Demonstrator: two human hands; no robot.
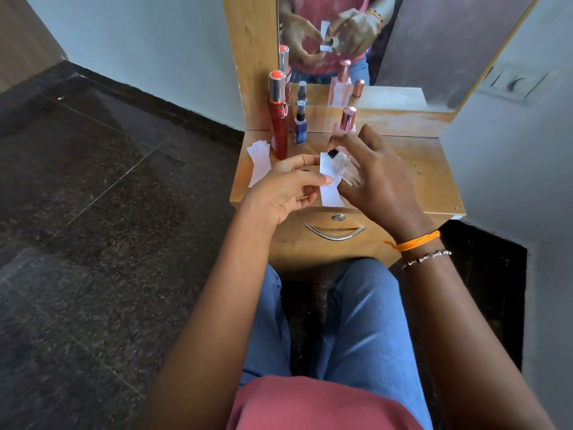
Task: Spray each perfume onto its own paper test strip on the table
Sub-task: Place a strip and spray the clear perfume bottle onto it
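Over the table's (418, 169) front edge, the left hand (285, 190) pinched a test strip (328, 187), its long axis running away from the person. Just right of it, nozzle aimed strip-ward, the clear bottle (345, 167) sat gripped in the right hand (378, 181).

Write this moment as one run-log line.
left hand: pinches test strip | right hand: grips clear perfume bottle, nozzle toward strip | spare strips: on table
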